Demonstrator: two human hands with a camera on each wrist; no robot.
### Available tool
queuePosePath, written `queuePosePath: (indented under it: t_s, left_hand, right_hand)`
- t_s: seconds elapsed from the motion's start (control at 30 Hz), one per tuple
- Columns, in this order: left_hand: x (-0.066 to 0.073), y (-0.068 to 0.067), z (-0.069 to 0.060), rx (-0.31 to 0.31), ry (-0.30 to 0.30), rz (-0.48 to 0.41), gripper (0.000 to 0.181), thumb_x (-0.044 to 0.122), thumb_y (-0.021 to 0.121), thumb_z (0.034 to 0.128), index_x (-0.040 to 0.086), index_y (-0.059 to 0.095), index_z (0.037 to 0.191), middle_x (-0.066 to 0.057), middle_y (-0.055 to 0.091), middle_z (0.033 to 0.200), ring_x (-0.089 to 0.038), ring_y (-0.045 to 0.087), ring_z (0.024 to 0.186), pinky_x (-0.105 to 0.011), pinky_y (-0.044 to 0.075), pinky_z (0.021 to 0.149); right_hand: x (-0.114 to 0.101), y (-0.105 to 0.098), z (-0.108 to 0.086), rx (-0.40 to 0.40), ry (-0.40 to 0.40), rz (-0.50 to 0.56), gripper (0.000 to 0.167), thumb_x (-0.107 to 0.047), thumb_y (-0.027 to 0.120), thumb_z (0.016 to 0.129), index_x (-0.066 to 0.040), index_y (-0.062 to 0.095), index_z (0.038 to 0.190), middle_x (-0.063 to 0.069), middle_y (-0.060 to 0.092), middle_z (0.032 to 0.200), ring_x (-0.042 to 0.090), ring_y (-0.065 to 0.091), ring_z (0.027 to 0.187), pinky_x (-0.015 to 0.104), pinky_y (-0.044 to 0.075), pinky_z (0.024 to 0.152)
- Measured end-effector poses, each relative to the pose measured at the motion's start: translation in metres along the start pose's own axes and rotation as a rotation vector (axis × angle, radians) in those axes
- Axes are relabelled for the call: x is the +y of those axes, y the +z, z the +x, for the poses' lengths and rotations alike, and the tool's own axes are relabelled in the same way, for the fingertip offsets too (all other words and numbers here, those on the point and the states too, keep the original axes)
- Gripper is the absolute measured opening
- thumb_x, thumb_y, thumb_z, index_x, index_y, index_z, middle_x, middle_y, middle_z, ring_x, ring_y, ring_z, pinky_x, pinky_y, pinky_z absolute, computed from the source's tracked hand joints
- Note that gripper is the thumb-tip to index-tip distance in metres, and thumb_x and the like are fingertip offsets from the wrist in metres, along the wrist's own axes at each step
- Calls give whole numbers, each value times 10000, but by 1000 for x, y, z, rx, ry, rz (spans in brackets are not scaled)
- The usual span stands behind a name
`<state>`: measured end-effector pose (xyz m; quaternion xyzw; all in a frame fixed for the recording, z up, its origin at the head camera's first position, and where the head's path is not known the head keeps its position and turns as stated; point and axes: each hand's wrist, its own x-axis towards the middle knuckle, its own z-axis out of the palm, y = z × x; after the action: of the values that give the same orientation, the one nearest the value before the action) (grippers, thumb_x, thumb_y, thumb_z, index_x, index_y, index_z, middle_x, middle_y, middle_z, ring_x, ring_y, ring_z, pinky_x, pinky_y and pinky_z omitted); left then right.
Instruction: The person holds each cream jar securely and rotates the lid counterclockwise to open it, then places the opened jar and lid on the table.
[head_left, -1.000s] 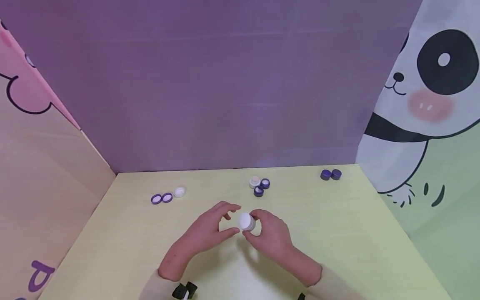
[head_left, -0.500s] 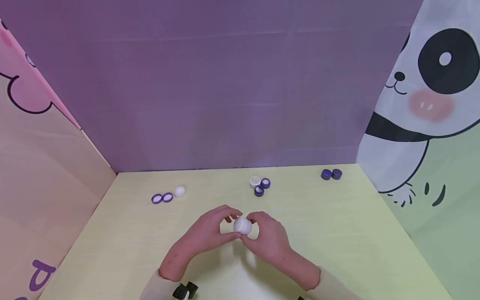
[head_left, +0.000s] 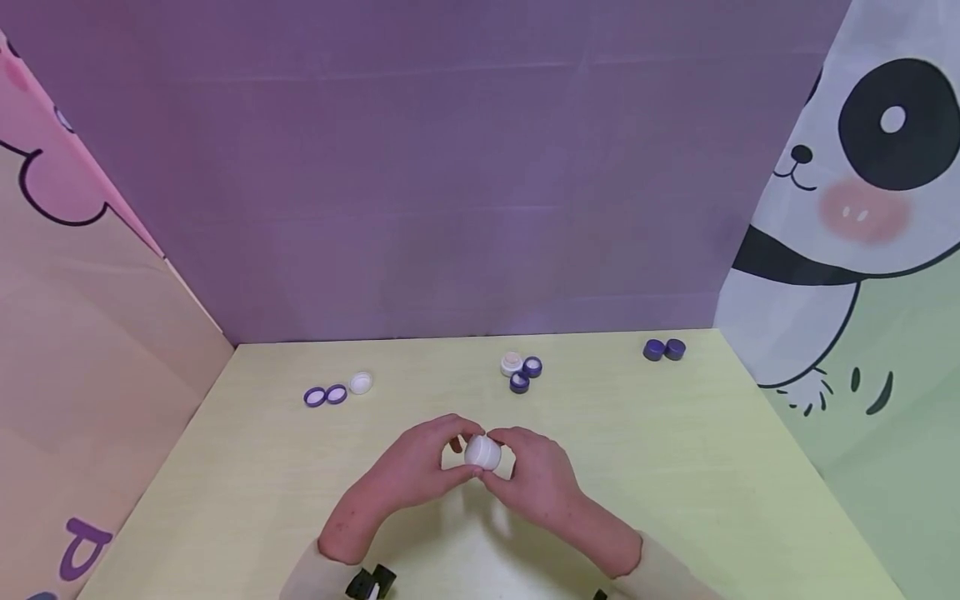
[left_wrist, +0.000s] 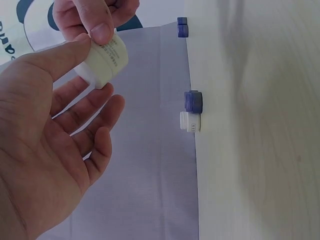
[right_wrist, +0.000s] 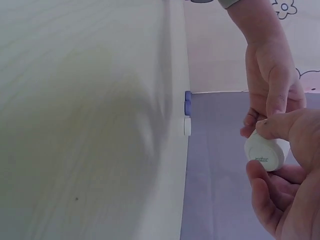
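Observation:
A small white lidded jar point(head_left: 482, 452) is held above the table between both hands. The left hand point(head_left: 423, 462) pinches its left side with thumb and fingers, and the right hand point(head_left: 536, 475) grips its right side; the thumb tips nearly meet. In the left wrist view the jar point(left_wrist: 106, 59) is tilted, with small print on its side, and the left hand point(left_wrist: 55, 135) has its thumb and fingertips on one end. In the right wrist view printed text shows on the jar's flat end point(right_wrist: 265, 154), beside the right hand's point(right_wrist: 295, 175) fingers.
Two purple-rimmed lids point(head_left: 314, 397) and a white lid point(head_left: 361, 382) lie at the back left of the table point(head_left: 675, 467). An uncapped white jar point(head_left: 512, 363) stands by two small purple jars point(head_left: 519, 382) at the back middle. Two purple pieces point(head_left: 654, 350) sit at the back right.
The white jar has shifted slightly left and tilted. The left hand, earlier apart from it with spread fingers, now holds it too, and the right hand has moved a little left.

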<state>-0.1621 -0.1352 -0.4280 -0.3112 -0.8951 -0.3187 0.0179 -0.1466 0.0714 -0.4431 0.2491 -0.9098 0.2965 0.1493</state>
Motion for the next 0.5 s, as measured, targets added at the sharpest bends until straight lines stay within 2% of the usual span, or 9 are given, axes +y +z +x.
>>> queuePosePath:
  t_s: [0.13,0.3,0.5]
  left_hand:
    - [0,-3,0,-2,-12,-14,357,293,774,846,238,597,1151,181,581,1068,-81,559,824,-252,478,681]
    - [1,-7,1,29,-14,-12,355,361,756,849,252,595,1145,198,581,992,-58,540,686,-245,466,584]
    - [-1,-5,0,56,-16,18,340,437,715,860,258,598,1124,201,568,898,-16,482,573,-231,443,532]
  right_hand:
    - [0,-1,4,19,-28,-14,339,-353,802,783,-180,699,1056,-59,689,964,-1,472,588,220,445,563]
    - [0,-3,9,51,-57,2,325,-363,804,786,-176,709,1034,-63,688,938,-15,451,557,198,424,539]
    - [3,-5,15,-3,-66,74,317,-373,788,808,-187,710,1053,-90,678,942,-30,441,518,181,406,508]
